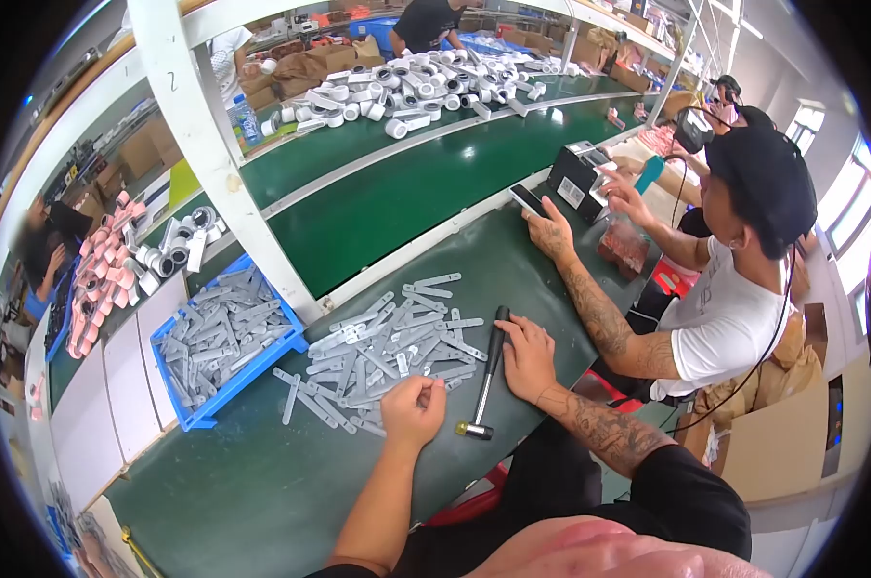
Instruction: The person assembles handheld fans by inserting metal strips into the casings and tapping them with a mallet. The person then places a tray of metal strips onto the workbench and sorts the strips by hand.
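Observation:
My left hand (pixel 413 411) is closed at the near edge of a spread of flat grey plastic strips (pixel 382 352); whatever its fingers hold, if anything, is hidden. My right hand (pixel 528 358) lies on the green tabletop (pixel 233 491), its fingertips against the dark handle of a hammer (pixel 491 371). The hammer lies with its yellow and black head toward me. Left of the loose strips stands a blue bin (pixel 228 408) full of similar strips.
A co-worker (pixel 734 318) sits at my right, holding a phone (pixel 527 200) beside a black box (pixel 578 178). A white post (pixel 209 144) rises behind the bin. Beyond runs a green conveyor (pixel 387 202), with white parts (pixel 426 87) heaped behind it. Pink parts (pixel 103 275) lie at left.

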Demonstrator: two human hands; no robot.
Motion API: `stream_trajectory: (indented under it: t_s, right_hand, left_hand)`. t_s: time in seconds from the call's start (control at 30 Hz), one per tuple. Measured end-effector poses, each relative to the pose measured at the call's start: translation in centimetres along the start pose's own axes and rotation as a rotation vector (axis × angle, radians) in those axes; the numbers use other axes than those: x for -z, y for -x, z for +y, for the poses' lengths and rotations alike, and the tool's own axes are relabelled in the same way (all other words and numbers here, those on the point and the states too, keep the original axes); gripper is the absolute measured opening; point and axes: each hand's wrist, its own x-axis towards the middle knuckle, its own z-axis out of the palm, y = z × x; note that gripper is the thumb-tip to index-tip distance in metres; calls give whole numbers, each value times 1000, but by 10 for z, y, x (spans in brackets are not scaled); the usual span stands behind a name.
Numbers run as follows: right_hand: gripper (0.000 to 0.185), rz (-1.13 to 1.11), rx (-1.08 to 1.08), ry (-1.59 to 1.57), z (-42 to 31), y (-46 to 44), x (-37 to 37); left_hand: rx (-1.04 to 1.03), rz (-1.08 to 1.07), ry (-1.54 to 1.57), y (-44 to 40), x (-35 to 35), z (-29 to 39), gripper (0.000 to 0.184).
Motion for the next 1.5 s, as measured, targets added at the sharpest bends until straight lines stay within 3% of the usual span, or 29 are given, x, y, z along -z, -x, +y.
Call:
stream_trajectory:
  t_s: [0.1, 0.23, 0.47, 1.3, 1.4, 1.47, 1.5]
  right_hand:
    - [46, -29, 70, -113, 18, -13, 9]
    - [50, -115, 475, 87, 76, -69, 40]
    - [56, -191, 295, -44, 83, -73, 37]
    - [57, -171, 332, 30, 85, -75, 33]
    - [57, -152, 330, 15, 87, -76, 32]
    - [57, -149, 316, 10, 86, -75, 31]
    - [57, -146, 316, 15, 87, -77, 31]
  left_hand:
    - [13, -13, 7, 0, 1, -2, 17]
    - [14, 0, 26, -1, 1, 1, 17]
    - [58, -27, 30, -1, -1, 1, 17]
    - [47, -13, 50, -5, 2, 6, 14]
    - [35, 21, -67, -12, 13, 16, 11]
    - [248, 94, 499, -28, 18, 35, 8]
    - [192, 4, 583, -48, 31, 51, 12]
